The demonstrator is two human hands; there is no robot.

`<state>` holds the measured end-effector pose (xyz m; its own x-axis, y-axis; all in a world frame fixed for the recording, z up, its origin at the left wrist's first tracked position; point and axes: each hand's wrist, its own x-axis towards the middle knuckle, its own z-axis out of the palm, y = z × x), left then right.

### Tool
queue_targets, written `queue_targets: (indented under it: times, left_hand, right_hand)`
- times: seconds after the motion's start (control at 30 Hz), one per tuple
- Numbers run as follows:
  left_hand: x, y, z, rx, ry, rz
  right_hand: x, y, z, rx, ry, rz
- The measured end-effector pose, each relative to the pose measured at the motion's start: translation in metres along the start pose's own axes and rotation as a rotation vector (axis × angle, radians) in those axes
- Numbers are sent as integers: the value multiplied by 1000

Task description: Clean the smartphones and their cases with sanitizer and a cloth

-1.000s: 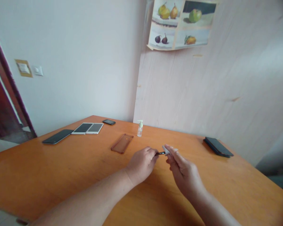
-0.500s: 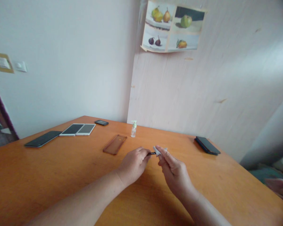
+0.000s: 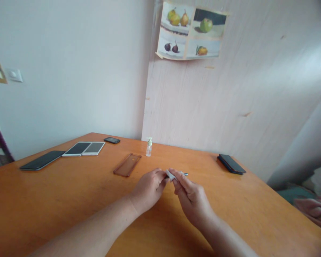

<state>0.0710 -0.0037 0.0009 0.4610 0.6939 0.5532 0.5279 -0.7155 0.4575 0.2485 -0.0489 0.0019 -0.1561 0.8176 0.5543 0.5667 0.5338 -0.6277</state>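
My left hand [image 3: 150,187] is closed on one end of a thin dark phone [image 3: 186,174], seen edge-on and mostly hidden by my fingers. Around the phone's edge my right hand [image 3: 188,192] pinches a white wipe [image 3: 170,175], pressing it against the phone close to my left fingertips. The phone's far end sticks out past the right fingers. Both hands are above the table. Left of them lies a translucent brown phone case [image 3: 127,165], and beyond it stands a small clear pump bottle [image 3: 149,148] with a pale green top.
On the wooden table's [image 3: 82,192] left side lie a large dark phone [image 3: 42,160], two white phones [image 3: 77,149] and a small black phone [image 3: 112,140]. At right sits a stack of dark phones [image 3: 231,164]. Part of another person [image 3: 314,210] shows at the right edge.
My right hand has slid the wipe left along the phone toward my left fingers, so the phone's far end now shows beyond it. The view has turned slightly right.
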Motion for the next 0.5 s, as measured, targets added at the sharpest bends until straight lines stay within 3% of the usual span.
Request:
queue_targets:
  times: [0.1,0.3,0.5]
  left_hand:
    - [0,0,0,-5,2,6]
    - [3,-5,-5,32,48,-62]
    - [2,-11,-7,0,89,-16]
  right_hand:
    - [1,-1,0,41,8,65]
    - [17,21,-9,335,235,360]
    - [16,17,-3,831,102,483]
